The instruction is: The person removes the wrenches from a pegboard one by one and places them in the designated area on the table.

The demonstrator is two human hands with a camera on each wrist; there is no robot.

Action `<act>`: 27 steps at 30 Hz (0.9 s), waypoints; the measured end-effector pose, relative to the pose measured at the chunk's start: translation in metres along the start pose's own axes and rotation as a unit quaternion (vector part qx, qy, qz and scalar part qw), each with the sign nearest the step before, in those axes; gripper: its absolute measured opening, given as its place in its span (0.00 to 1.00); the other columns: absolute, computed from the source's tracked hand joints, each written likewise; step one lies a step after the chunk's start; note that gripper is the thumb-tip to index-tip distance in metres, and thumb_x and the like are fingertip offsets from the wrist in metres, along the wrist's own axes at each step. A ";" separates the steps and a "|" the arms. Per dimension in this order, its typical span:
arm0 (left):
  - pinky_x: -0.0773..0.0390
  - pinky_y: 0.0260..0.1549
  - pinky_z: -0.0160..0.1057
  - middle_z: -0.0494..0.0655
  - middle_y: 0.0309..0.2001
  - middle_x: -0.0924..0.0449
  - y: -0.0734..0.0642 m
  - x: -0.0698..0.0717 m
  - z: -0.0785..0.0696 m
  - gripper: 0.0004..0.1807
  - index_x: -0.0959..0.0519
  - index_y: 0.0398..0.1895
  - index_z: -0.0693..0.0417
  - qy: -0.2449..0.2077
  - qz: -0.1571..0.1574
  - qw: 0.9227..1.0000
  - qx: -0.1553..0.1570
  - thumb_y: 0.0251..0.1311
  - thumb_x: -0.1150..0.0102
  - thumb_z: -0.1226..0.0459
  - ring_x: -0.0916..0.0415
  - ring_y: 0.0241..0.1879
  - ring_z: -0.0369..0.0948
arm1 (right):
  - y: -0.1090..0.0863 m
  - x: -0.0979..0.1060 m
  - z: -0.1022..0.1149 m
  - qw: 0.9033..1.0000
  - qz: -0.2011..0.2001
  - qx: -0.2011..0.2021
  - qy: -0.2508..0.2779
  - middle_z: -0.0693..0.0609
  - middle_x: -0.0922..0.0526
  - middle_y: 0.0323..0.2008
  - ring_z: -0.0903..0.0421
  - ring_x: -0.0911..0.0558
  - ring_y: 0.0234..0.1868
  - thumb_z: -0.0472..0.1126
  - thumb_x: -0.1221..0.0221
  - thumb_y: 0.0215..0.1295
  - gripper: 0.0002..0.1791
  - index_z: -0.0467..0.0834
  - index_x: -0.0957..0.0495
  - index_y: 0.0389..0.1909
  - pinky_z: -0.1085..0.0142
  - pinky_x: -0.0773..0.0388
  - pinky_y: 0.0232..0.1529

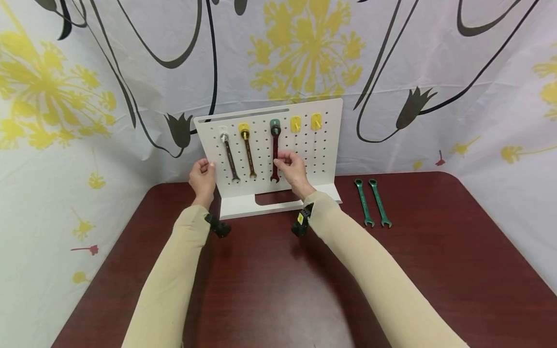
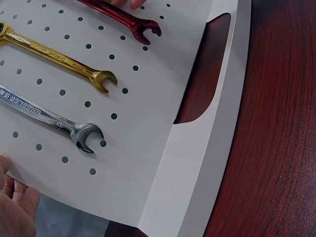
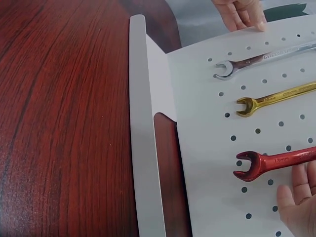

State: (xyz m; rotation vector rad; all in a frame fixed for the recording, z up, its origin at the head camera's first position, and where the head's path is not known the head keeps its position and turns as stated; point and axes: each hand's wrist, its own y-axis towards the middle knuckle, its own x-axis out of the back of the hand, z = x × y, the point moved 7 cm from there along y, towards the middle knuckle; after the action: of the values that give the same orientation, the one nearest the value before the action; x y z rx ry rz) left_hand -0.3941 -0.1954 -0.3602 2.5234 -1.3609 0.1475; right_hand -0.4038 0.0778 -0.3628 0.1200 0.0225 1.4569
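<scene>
Near the centre of the frame, a red wrench (image 1: 275,145) hangs upright from a green hook (image 1: 275,123) on a white pegboard (image 1: 330,154); your right hand (image 1: 292,170) is released, its loosely bent fingers just beside the handle's right edge. Your left hand (image 1: 202,179) pinches the board's left edge, near a silver wrench (image 1: 230,159) and a gold wrench (image 1: 249,154). Right of centre, two green wrenches (image 1: 364,205) lie on the dark red counter (image 1: 270,290).

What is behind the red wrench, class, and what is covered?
Behind the red wrench stands the white perforated board and, at the wrench's ring end, part of a green hook. Any holes directly behind the shaft are hidden.
</scene>
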 end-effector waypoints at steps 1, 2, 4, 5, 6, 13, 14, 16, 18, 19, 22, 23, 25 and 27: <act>0.24 0.49 0.42 0.56 0.49 0.21 0.000 0.000 0.000 0.15 0.25 0.50 0.62 0.001 0.000 1.000 0.000 0.63 0.46 0.63 0.24 0.48 0.46 | 0.000 0.000 0.001 1.000 0.000 0.002 0.002 0.47 0.23 0.39 0.60 0.27 0.38 0.35 0.41 0.62 0.14 0.35 0.25 0.48 0.74 0.30 0.35; 0.24 0.49 0.42 0.56 0.49 0.21 0.000 0.000 0.000 0.15 0.25 0.50 0.63 -0.001 0.000 1.000 0.000 0.63 0.46 0.63 0.24 0.48 0.46 | 0.000 0.000 0.001 1.000 -0.001 0.004 0.004 0.48 0.23 0.39 0.60 0.27 0.37 0.34 0.41 0.62 0.14 0.35 0.25 0.48 0.74 0.30 0.35; 0.25 0.49 0.42 0.57 0.49 0.21 -0.001 0.000 -0.001 0.15 0.25 0.50 0.62 -0.003 0.002 1.000 0.000 0.63 0.45 0.63 0.24 0.48 0.46 | 0.000 0.000 0.002 1.000 -0.002 0.007 0.004 0.48 0.24 0.38 0.61 0.27 0.37 0.34 0.42 0.63 0.14 0.34 0.25 0.48 0.74 0.29 0.35; 0.25 0.50 0.42 0.57 0.49 0.22 -0.001 0.000 0.000 0.15 0.25 0.51 0.62 -0.002 0.002 1.000 0.001 0.63 0.46 0.63 0.24 0.49 0.46 | 0.000 0.000 0.002 1.000 -0.001 0.010 0.005 0.48 0.24 0.37 0.61 0.27 0.36 0.34 0.42 0.63 0.13 0.34 0.25 0.47 0.73 0.26 0.37; 0.25 0.50 0.42 0.56 0.49 0.22 -0.001 0.000 -0.001 0.15 0.25 0.51 0.62 -0.001 0.002 1.000 0.000 0.64 0.46 0.63 0.24 0.49 0.46 | 0.000 0.000 0.001 1.000 0.000 0.012 0.006 0.49 0.24 0.37 0.61 0.27 0.36 0.34 0.42 0.63 0.13 0.34 0.25 0.47 0.71 0.25 0.39; 0.25 0.51 0.41 0.56 0.50 0.22 0.000 -0.001 0.002 0.16 0.26 0.52 0.62 -0.001 0.006 1.000 0.004 0.64 0.46 0.63 0.24 0.50 0.46 | -0.002 0.001 0.001 1.000 0.009 0.015 0.017 0.52 0.26 0.34 0.61 0.27 0.35 0.35 0.44 0.65 0.11 0.34 0.25 0.46 0.61 0.21 0.45; 0.25 0.51 0.42 0.56 0.50 0.22 0.000 -0.001 0.002 0.16 0.26 0.52 0.62 -0.003 0.008 1.000 0.005 0.64 0.46 0.63 0.24 0.50 0.46 | -0.003 0.001 0.001 1.000 0.010 0.015 0.017 0.52 0.26 0.34 0.62 0.27 0.34 0.35 0.44 0.65 0.11 0.34 0.25 0.45 0.60 0.21 0.45; 0.25 0.51 0.42 0.57 0.50 0.22 0.001 -0.001 0.002 0.16 0.26 0.52 0.62 -0.005 0.009 1.000 0.007 0.63 0.46 0.63 0.24 0.50 0.46 | -0.004 0.002 0.002 1.000 0.013 0.017 0.014 0.52 0.26 0.33 0.62 0.27 0.34 0.35 0.44 0.65 0.10 0.35 0.25 0.45 0.59 0.21 0.46; 0.25 0.50 0.41 0.56 0.50 0.22 0.001 0.000 0.003 0.16 0.25 0.52 0.61 -0.005 0.010 1.000 0.009 0.63 0.46 0.62 0.24 0.50 0.46 | -0.006 0.003 0.004 1.000 0.016 0.021 0.006 0.52 0.26 0.33 0.61 0.26 0.34 0.36 0.44 0.65 0.10 0.35 0.25 0.44 0.58 0.20 0.46; 0.25 0.50 0.42 0.56 0.50 0.22 0.001 0.000 0.003 0.16 0.25 0.51 0.61 -0.006 0.010 1.000 0.010 0.63 0.45 0.62 0.24 0.50 0.46 | -0.006 0.003 0.004 1.000 0.017 0.022 0.001 0.52 0.26 0.33 0.61 0.26 0.34 0.36 0.44 0.65 0.09 0.35 0.25 0.44 0.58 0.20 0.46; 0.25 0.50 0.41 0.56 0.50 0.21 0.001 0.001 0.004 0.17 0.25 0.51 0.61 -0.007 0.009 1.000 0.011 0.63 0.45 0.62 0.24 0.49 0.46 | -0.007 0.004 0.005 0.999 0.021 0.025 -0.009 0.52 0.26 0.33 0.61 0.26 0.35 0.36 0.44 0.65 0.09 0.36 0.25 0.43 0.59 0.20 0.46; 0.25 0.50 0.41 0.56 0.49 0.21 0.002 0.001 0.004 0.16 0.25 0.51 0.61 -0.008 0.009 1.000 0.011 0.63 0.45 0.62 0.24 0.49 0.46 | -0.007 0.005 0.006 0.999 0.022 0.025 -0.011 0.52 0.25 0.33 0.60 0.26 0.35 0.36 0.44 0.65 0.09 0.36 0.25 0.43 0.59 0.20 0.45; 0.25 0.50 0.41 0.56 0.49 0.22 0.002 0.000 0.004 0.17 0.25 0.51 0.61 -0.011 0.010 1.000 0.010 0.63 0.45 0.62 0.24 0.49 0.46 | -0.008 0.006 0.006 0.999 0.022 0.025 -0.015 0.51 0.25 0.34 0.61 0.26 0.35 0.36 0.44 0.65 0.09 0.36 0.25 0.43 0.59 0.20 0.45; 0.25 0.50 0.41 0.56 0.50 0.22 0.002 0.000 0.005 0.17 0.25 0.52 0.61 -0.010 0.011 1.000 0.011 0.63 0.45 0.62 0.25 0.49 0.45 | -0.008 0.007 0.007 0.999 0.021 0.027 -0.017 0.51 0.24 0.34 0.61 0.26 0.35 0.35 0.43 0.65 0.09 0.35 0.25 0.43 0.60 0.20 0.45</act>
State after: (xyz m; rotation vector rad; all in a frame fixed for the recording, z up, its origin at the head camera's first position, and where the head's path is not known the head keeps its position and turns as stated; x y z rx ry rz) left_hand -0.3961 -0.1980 -0.3642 2.5348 -1.4034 0.1421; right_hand -0.3944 0.0836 -0.3560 0.1901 0.0329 1.4956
